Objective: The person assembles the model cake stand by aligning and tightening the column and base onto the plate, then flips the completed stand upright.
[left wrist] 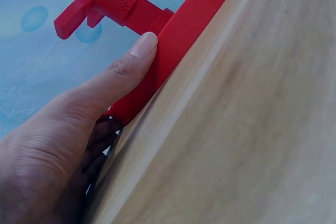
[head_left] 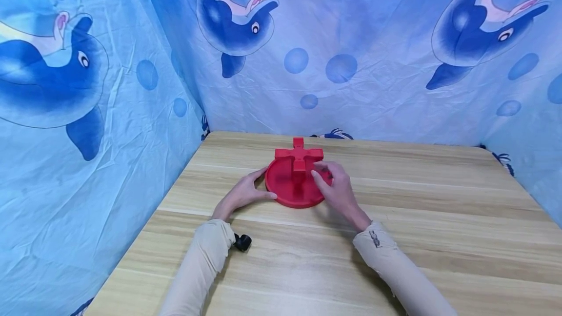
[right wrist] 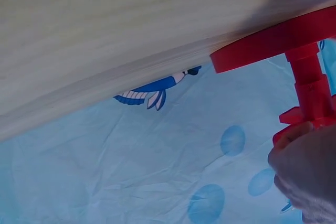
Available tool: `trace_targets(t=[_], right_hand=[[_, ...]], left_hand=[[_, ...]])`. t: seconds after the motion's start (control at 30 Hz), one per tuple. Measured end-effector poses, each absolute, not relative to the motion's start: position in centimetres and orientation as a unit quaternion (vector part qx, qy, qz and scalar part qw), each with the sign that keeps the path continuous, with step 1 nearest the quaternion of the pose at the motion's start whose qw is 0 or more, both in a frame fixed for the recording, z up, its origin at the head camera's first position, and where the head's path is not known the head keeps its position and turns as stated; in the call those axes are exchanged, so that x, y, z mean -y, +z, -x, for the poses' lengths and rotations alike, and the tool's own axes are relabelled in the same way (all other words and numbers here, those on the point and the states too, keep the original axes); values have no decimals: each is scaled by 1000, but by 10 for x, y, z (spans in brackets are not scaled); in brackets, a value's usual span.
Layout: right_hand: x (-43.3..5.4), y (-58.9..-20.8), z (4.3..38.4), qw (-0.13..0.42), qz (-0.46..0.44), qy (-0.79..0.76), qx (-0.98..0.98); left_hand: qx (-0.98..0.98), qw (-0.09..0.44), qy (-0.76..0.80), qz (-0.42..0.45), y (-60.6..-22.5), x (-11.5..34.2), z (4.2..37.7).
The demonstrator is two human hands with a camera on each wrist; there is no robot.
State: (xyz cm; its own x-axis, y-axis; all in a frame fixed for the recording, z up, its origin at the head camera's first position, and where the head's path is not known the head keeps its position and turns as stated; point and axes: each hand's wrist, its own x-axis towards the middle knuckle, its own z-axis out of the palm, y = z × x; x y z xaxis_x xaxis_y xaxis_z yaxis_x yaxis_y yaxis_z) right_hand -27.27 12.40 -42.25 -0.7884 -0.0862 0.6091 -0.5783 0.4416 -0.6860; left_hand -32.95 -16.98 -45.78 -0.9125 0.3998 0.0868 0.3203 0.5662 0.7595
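A red round tray-like base (head_left: 298, 204) with a raised rim sits on the table, a post standing upright from its middle. Topping the post is a red cross-shaped piece (head_left: 298, 152) with stubby arms. My left hand (head_left: 247, 191) grips the base by its left side, its thumb (left wrist: 139, 51) along the rim and the other fingers reaching round behind. At the right arm of the cross, my right hand (head_left: 339, 188) pinches with thumb and fingers. The stepped post (right wrist: 310, 87) shows below that hand in the right wrist view; its fingertips are partly hidden there.
The wood-grain table (head_left: 439, 208) extends around the base. Blue cloth (head_left: 373, 101) printed with whales and bubbles hangs along the back and sides. A small black object (head_left: 243, 242) sits beside the left sleeve cuff.
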Motion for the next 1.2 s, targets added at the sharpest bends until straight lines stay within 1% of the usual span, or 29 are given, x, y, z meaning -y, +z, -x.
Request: trace_targets(t=[0.2, 0.3, 0.4, 0.63, 0.77, 0.97, 1.2], right_hand=[[-132, -424, 281, 303, -195, 469, 806], [-136, -426, 288, 305, -189, 477, 802], [-139, -427, 295, 281, -183, 495, 802], [-139, -425, 302, 175, -156, 517, 823], [-139, -424, 303, 139, -158, 518, 829], [-140, -423, 303, 114, -178, 525, 825], [-142, -423, 304, 130, -183, 542, 810]], left_hand=[[-882, 47, 423, -202, -458, 169, 329], [-882, 48, 423, -204, -458, 169, 330], [-883, 47, 420, -203, -458, 170, 329], [-883, 48, 420, -204, -458, 170, 329], [-884, 48, 419, -201, -458, 170, 329], [-885, 46, 417, -204, -458, 171, 329], [-888, 47, 411, -200, -458, 170, 330]])
